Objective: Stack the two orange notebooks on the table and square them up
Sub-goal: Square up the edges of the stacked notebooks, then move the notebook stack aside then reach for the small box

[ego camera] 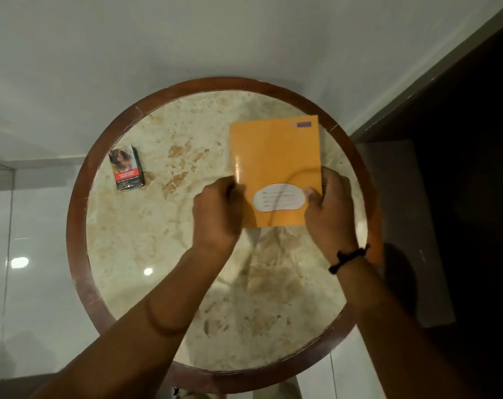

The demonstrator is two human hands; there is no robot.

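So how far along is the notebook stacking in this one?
Only one orange cover shows on the round table, so a second notebook is either squarely beneath it or not visible; I can't tell which. In hand: left hand and right hand grip its side edges. Left: release.

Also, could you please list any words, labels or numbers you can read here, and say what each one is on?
Nothing can be read for certain.
Orange notebook, purple corner sticker: too small to read.
Notebook's white name label: printed lines, blurred.
Cigarette pack, red band with white text: blurred.
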